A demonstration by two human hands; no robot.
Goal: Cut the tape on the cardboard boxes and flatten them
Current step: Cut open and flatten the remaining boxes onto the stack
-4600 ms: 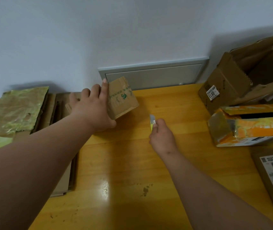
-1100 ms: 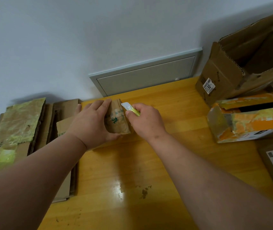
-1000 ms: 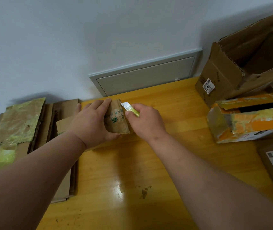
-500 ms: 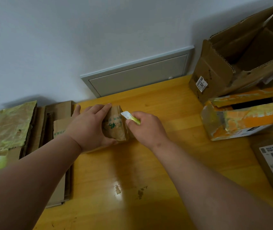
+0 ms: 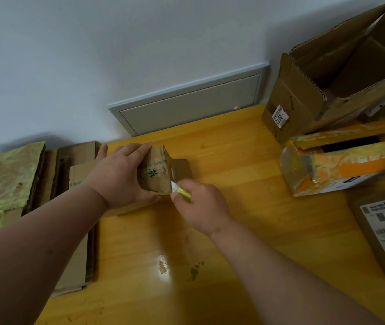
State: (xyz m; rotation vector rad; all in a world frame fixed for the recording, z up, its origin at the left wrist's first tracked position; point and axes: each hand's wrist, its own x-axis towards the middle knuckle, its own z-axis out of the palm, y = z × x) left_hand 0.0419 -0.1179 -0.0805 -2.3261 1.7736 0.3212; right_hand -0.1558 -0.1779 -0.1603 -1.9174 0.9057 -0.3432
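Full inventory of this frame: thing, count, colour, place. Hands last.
small box: 1, brown with green print, table centre
cutter: 1, yellow-green, at small box's near right edge
flattened cardboard: stack, brown and yellowish tape, left
open box: 1, brown, back right
taped box: 1, orange tape, right
labelled box: 1, brown, white label, right edge
wall panel: 1, grey, behind table
table: 1, yellow wood
left hand: grips small box
right hand: pinches cutter

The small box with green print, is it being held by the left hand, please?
Yes, the left hand grips the small box on the table while the right hand holds the yellow cutter at its lower corner.
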